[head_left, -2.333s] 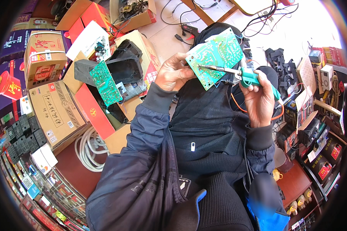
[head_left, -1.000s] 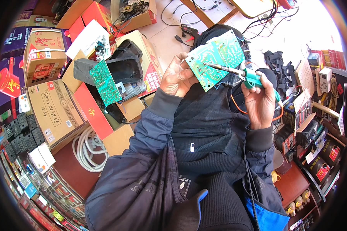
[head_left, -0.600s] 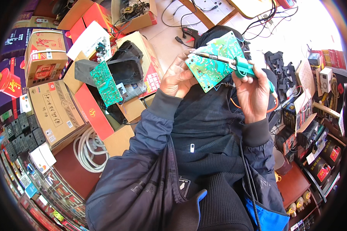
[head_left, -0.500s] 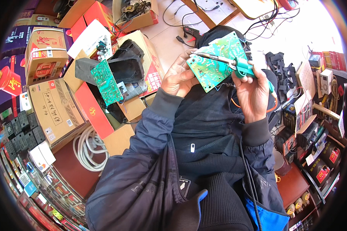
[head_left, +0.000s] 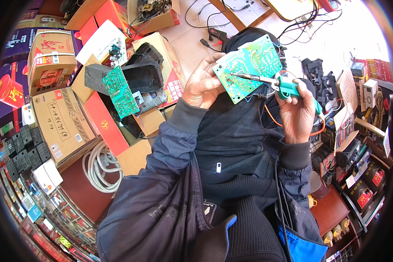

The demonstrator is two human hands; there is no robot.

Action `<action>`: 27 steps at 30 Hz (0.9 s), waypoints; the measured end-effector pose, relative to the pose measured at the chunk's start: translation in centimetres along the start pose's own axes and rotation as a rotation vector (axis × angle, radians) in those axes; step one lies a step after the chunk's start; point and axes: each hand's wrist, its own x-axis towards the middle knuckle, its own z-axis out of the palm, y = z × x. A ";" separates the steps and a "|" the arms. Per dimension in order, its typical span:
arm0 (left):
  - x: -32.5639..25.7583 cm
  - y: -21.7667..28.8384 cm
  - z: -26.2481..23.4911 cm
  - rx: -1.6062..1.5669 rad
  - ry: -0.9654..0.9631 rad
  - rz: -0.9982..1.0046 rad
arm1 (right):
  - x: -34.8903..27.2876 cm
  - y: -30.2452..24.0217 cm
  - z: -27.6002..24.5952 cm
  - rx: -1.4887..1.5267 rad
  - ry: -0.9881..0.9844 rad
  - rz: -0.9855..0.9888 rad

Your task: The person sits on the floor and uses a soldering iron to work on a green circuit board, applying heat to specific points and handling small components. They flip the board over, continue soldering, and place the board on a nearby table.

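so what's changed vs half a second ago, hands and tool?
The right hand shifted right and slightly down, taking the soldering iron with it: its tip went from the held circuit board's upper-left edge, by the other hand's fingers, to over its face. Nothing taken or let go. Same: left hand gripping the held circuit board; second circuit board among the boxes.

Green circuit board (head_left: 254,56) is tilted, solder side up. Green-handled soldering iron (head_left: 287,87) slants over its left part, pointing left.
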 end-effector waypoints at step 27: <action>-0.2 0.5 1.1 0.091 0.046 0.014 | -0.4 0.1 -0.3 -0.170 0.046 -0.018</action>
